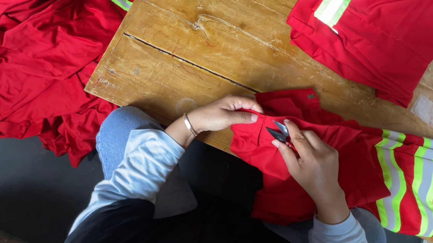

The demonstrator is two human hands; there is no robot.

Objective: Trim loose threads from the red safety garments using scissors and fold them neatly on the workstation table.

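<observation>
Red cloth of a garment (305, 154) with reflective stripes is draping over the worktop's (195, 36) near edge. The left hand (223, 114) is pinching a fold, fingers closed on it. The right hand (312, 164) is gripping small thread snips (279, 132) against the fabric. Folded red garments (378, 31) are lying at the far edge; a heap (38, 33) is sitting beyond the left edge.
</observation>
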